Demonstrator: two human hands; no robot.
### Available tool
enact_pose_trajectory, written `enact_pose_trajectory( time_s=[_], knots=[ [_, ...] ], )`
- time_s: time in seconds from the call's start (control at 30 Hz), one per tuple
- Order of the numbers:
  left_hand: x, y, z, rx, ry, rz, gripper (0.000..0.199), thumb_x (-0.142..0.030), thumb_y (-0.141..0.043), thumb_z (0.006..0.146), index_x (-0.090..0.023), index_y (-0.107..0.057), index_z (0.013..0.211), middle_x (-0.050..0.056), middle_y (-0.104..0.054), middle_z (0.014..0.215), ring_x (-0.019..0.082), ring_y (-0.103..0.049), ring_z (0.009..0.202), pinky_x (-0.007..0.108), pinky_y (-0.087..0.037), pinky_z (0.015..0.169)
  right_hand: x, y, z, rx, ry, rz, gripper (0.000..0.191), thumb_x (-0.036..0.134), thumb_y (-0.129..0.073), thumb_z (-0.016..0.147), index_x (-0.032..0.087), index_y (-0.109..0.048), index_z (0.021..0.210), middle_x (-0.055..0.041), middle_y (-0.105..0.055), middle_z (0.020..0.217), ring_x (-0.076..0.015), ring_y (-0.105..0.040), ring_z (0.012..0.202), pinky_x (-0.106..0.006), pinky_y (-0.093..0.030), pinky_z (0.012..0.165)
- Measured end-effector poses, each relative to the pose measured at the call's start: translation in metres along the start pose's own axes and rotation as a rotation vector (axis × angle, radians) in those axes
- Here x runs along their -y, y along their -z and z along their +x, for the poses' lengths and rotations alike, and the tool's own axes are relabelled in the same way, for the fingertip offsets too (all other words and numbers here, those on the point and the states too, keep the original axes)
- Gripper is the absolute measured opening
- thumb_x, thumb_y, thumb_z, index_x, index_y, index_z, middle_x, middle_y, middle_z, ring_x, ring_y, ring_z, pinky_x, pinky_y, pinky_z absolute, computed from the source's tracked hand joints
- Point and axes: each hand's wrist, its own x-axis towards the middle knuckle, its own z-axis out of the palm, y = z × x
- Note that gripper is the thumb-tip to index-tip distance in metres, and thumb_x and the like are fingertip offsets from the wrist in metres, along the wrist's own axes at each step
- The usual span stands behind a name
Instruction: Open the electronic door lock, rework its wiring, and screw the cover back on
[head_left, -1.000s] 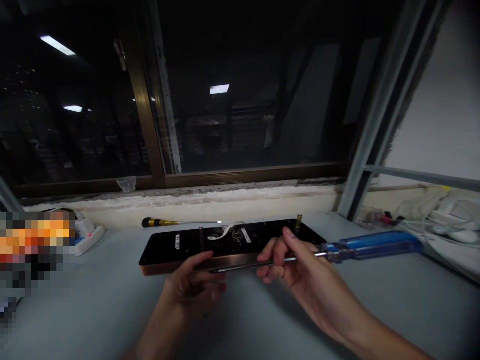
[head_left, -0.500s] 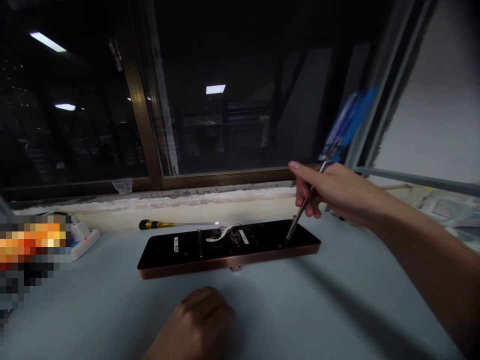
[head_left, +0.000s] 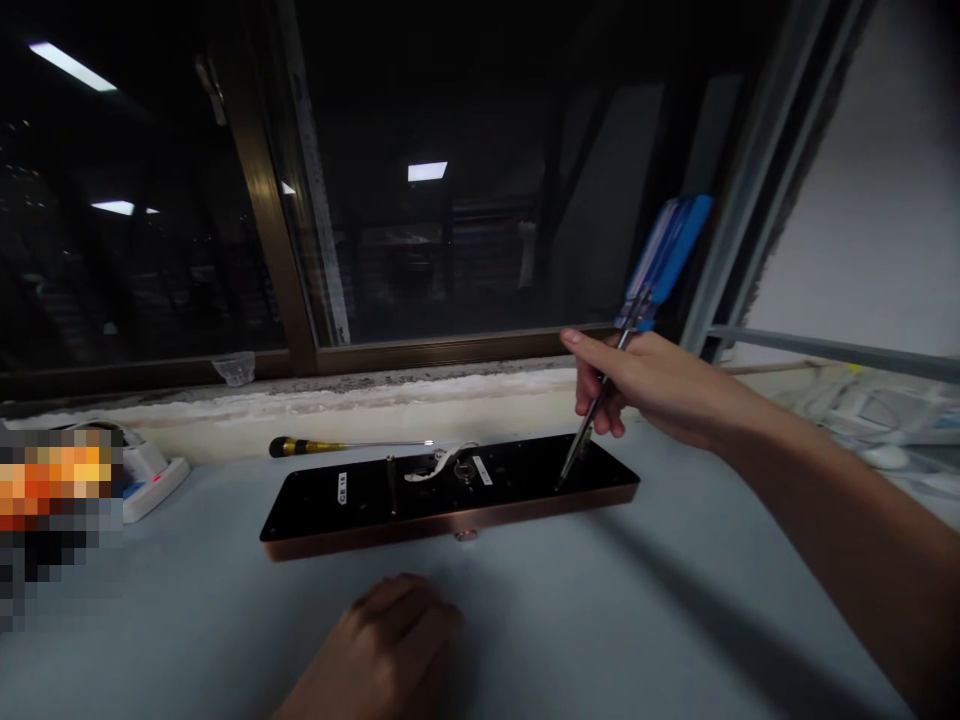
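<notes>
A long, flat lock panel [head_left: 315,500] lies on the table, its black back face up, with a copper-coloured edge, a "CE 15" label and a white ribbon cable [head_left: 442,462] near its middle. My right hand [head_left: 637,385] is closed around the metal shaft of a screwdriver [head_left: 664,255] with a blue handle pointing up. The screwdriver is tilted, its tip at the right part of the panel; whether it sits in a screw I cannot tell. In front of the panel, my left hand [head_left: 382,650] rests with curled fingers, and their inside is hidden.
Behind the panel lies a second screwdriver [head_left: 349,446] with a yellow and black handle. A white power strip [head_left: 157,490] is at the left, by a blurred-out patch. A small clear plastic cup [head_left: 235,368] stands on the window ledge. Clear plastic bags [head_left: 892,420] lie at the right.
The blue screwdriver's handle has swung slightly left and down, with its tip still at the panel. The view has shifted a little. My left hand keeps its curled pose.
</notes>
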Motion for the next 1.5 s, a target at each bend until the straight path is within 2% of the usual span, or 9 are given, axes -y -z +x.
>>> enact_pose_trajectory(
  time_s=[0.3, 0.4, 0.5, 0.6, 0.73, 0.9, 1.1, 1.3, 1.5],
  knots=[
    [-0.009, 0.011, 0.005, 0.099, 0.056, 0.037, 0.024, -0.007, -0.036, 0.079, -0.017, -0.057, 0.086, 0.004, -0.062, 0.072, 0.015, -0.057, 0.074, 0.024, -0.048, 0.066, -0.002, -0.006, 0.001, 0.002, -0.005, -0.052, 0.056, 0.056, -0.05, 0.077, 0.014, -0.046, 0.041, -0.0033, -0.051, 0.041, -0.0093, -0.047, 0.03, -0.019, -0.035, 0.028],
    [-0.008, 0.011, 0.005, 0.101, 0.052, 0.048, 0.024, -0.008, -0.034, 0.08, -0.018, -0.056, 0.083, 0.004, -0.062, 0.072, 0.016, -0.057, 0.073, 0.025, -0.048, 0.065, -0.002, -0.001, 0.0, 0.109, 0.032, -0.1, 0.051, 0.058, -0.057, 0.07, 0.014, -0.051, 0.045, -0.0036, -0.052, 0.042, -0.0093, -0.049, 0.034, -0.019, -0.04, 0.033],
    [-0.006, 0.011, 0.005, 0.156, 0.103, 0.062, 0.025, -0.008, -0.034, 0.081, -0.018, -0.056, 0.085, 0.003, -0.062, 0.076, 0.016, -0.058, 0.078, 0.025, -0.048, 0.068, -0.001, 0.009, -0.003, 0.281, 0.052, -0.103, 0.035, 0.047, -0.069, 0.063, 0.015, -0.058, 0.058, -0.0034, -0.06, 0.055, -0.0119, -0.057, 0.047, -0.021, -0.05, 0.046],
    [-0.005, 0.012, 0.004, 0.103, 0.067, 0.066, 0.024, -0.009, -0.034, 0.082, -0.018, -0.056, 0.087, 0.003, -0.062, 0.075, 0.017, -0.058, 0.075, 0.026, -0.049, 0.064, 0.002, 0.016, -0.006, 0.355, 0.049, -0.087, 0.026, 0.037, -0.073, 0.06, 0.016, -0.059, 0.068, -0.0035, -0.063, 0.07, -0.0147, -0.062, 0.061, -0.024, -0.053, 0.057],
    [-0.002, 0.021, 0.002, -0.009, 0.026, 0.116, 0.026, -0.006, -0.036, 0.08, -0.016, -0.055, 0.094, 0.006, -0.063, 0.087, 0.016, -0.058, 0.084, 0.026, -0.048, 0.071, 0.003, 0.016, -0.006, 0.304, 0.126, -0.135, 0.024, 0.037, -0.07, 0.064, 0.016, -0.06, 0.069, -0.0037, -0.063, 0.065, -0.0134, -0.06, 0.057, -0.024, -0.052, 0.055],
    [0.017, 0.038, 0.0, -0.242, 0.062, 0.446, 0.033, -0.008, -0.049, 0.078, -0.019, -0.051, 0.11, 0.009, -0.057, 0.111, 0.023, -0.047, 0.11, 0.036, -0.039, 0.091, -0.002, 0.01, 0.0, 0.192, 0.202, -0.283, 0.028, 0.039, -0.071, 0.061, 0.017, -0.054, 0.061, 0.0011, -0.057, 0.051, -0.0114, -0.055, 0.046, -0.021, -0.045, 0.044],
    [0.043, 0.044, -0.002, -0.092, 0.079, 0.638, 0.035, -0.022, -0.053, 0.081, -0.021, -0.05, 0.115, 0.009, -0.058, 0.114, 0.024, -0.053, 0.103, 0.039, -0.04, 0.085, 0.0, 0.004, -0.001, 0.137, 0.22, -0.45, 0.035, 0.04, -0.065, 0.068, 0.017, -0.044, 0.052, 0.0024, -0.052, 0.041, -0.0108, -0.054, 0.042, -0.019, -0.041, 0.042],
    [0.047, 0.041, -0.003, -0.11, 0.071, 0.645, 0.032, -0.022, -0.051, 0.082, -0.021, -0.051, 0.114, 0.008, -0.06, 0.109, 0.022, -0.055, 0.098, 0.036, -0.04, 0.081, 0.001, 0.008, -0.005, 0.305, 0.124, -0.116, 0.026, 0.038, -0.065, 0.07, 0.016, -0.053, 0.077, 0.0019, -0.057, 0.061, -0.0071, -0.05, 0.04, -0.019, -0.04, 0.038],
    [0.044, 0.041, -0.001, -0.115, 0.114, 0.627, 0.03, -0.024, -0.049, 0.083, -0.022, -0.052, 0.113, 0.008, -0.06, 0.109, 0.023, -0.055, 0.098, 0.037, -0.041, 0.081, -0.001, 0.022, -0.005, 0.477, 0.098, -0.029, 0.026, 0.033, -0.069, 0.068, 0.014, -0.059, 0.082, -0.0037, -0.063, 0.076, -0.013, -0.062, 0.065, -0.025, -0.052, 0.062]
  ],
)
